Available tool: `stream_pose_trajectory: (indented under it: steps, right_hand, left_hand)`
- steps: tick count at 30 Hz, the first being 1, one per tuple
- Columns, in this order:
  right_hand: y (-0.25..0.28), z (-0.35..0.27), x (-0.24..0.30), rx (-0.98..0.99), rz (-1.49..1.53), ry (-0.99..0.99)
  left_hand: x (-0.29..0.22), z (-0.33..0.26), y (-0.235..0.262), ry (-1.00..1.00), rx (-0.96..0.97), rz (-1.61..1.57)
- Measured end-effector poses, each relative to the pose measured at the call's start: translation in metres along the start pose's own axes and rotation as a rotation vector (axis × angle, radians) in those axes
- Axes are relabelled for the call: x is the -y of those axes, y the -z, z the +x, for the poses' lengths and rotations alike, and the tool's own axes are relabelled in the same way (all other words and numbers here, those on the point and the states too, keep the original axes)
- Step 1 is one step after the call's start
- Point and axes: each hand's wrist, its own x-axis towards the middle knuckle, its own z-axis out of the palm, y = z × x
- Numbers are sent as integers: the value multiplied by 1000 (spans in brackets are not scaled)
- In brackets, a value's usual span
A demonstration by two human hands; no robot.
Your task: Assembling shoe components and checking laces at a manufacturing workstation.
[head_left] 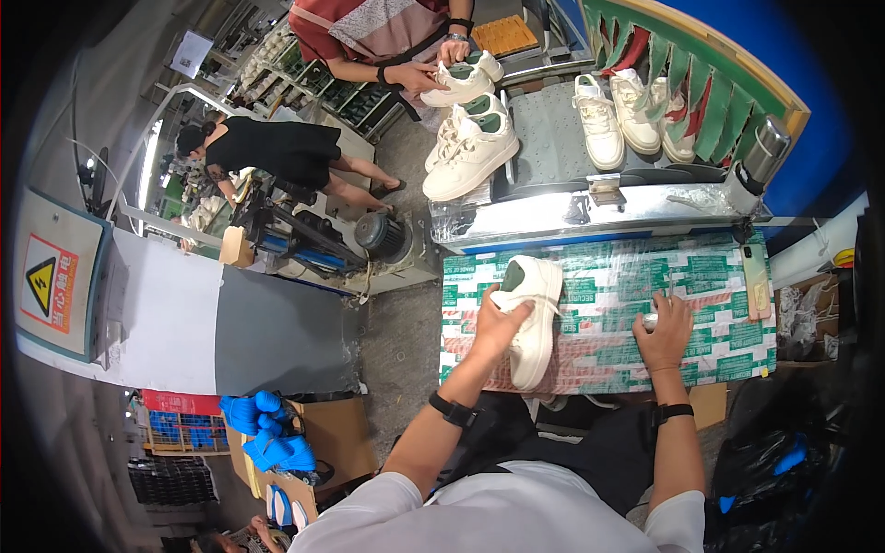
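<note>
A cream-white lace-up sneaker (535, 355) stands on a tabletop covered in green-and-white printed tape (604, 286), its toe toward me. My left hand (501, 324) is closed round the sneaker's side, with the thumb over the lace area. On the same tabletop, to the right, my right hand (667, 339) has its fingers curled round a small silvery-white thing (651, 321), whose kind I cannot make out. The hand is apart from the sneaker.
Beyond the tabletop, a conveyor (548, 129) carries sneakers (599, 124) toward green curtain strips (724, 115). A co-worker (369, 41) handles sneakers across from me. A phone-like slab (757, 281) lies at the right edge, near a steel flask (763, 152).
</note>
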Motion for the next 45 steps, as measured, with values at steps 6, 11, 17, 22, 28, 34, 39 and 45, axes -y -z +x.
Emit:
stream_pose_trajectory:
  steps: [6, 11, 17, 22, 28, 34, 39, 45]
  right_hand:
    - [8, 9, 0, 8, 15, -32]
    - [10, 7, 1, -12, 13, -32]
    - [2, 3, 1, 21, 22, -47]
    - [9, 5, 5, 14, 5, -45]
    - [5, 12, 6, 38, 14, -45]
    - [5, 7, 1, 30, -16, -46]
    - [4, 7, 2, 62, -36, -54]
    - [3, 6, 4, 26, -44, -28]
  left_hand:
    - [-47, 24, 42, -239, 96, 214]
    - [-161, 85, 59, -532, 147, 524]
    - [-152, 200, 61, -688, 164, 622]
    - [-125, 157, 20, -785, -419, 711]
    - [-153, 167, 33, -721, -255, 777]
    - [-204, 211, 59, -500, -52, 883]
    - [-211, 243, 75, -547, 146, 860]
    - [-204, 226, 68, -561, 74, 846]
